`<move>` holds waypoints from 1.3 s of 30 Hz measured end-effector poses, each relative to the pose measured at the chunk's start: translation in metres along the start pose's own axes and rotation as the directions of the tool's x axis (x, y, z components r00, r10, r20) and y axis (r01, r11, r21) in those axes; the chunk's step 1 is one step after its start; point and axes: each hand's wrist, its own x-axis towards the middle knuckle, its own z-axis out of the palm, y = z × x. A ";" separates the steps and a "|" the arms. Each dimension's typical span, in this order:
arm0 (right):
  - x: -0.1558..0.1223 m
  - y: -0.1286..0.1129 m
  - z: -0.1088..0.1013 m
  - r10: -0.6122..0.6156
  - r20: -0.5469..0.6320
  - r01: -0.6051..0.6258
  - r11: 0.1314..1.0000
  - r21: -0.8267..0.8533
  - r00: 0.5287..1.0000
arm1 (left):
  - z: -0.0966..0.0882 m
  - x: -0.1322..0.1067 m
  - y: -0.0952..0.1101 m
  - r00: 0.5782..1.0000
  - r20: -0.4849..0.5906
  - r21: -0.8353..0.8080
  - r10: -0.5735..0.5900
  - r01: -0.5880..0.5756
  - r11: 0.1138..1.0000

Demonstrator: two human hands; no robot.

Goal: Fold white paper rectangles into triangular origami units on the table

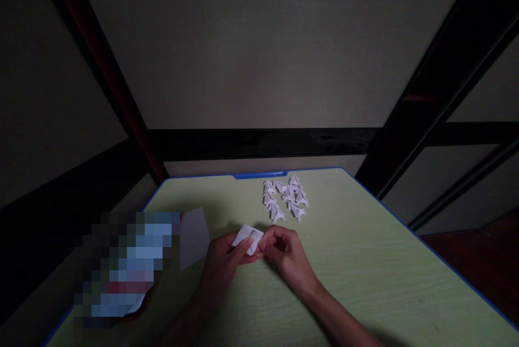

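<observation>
A small folded piece of white paper (247, 234) with crease lines is held above the near middle of the table. My left hand (225, 255) grips it from the left, thumb on top and fingers underneath. On its right edge, my right hand (284, 249) pinches the paper between thumb and forefinger. Just beyond the hands lie several small folded paper figures (288, 193) in loose rows. A flat sheet of white paper (193, 239) rests left of my left hand.
The green table (357, 260) has a blue edge and a blue handle (261, 175) at its far side. A blurred-out, screen-like object (138, 266) stands on the left. A pale panelled wall (251, 55) rises close behind the table.
</observation>
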 end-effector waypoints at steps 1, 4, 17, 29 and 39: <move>0.000 0.000 0.000 -0.006 -0.011 0.006 1.000 -0.013 1.000 | 0.000 0.000 -0.001 1.000 0.002 -0.001 -0.002 0.002 1.000; 0.000 0.001 0.000 -0.037 -0.072 0.033 0.998 -0.060 0.997 | 0.000 0.002 -0.003 1.000 -0.015 0.025 0.014 -0.013 1.000; 0.003 0.001 -0.003 0.103 -0.096 -0.097 0.993 0.067 0.990 | -0.008 0.006 -0.004 0.909 0.005 0.400 0.416 -0.383 0.833; 0.002 0.010 -0.004 0.081 -0.176 -0.047 0.981 0.189 0.981 | -0.002 0.003 -0.009 0.980 0.015 0.288 0.197 -0.193 0.938; 0.000 0.003 -0.002 -0.023 -0.148 0.031 0.998 0.052 0.989 | 0.002 -0.001 0.002 0.999 0.012 0.043 0.049 -0.050 0.998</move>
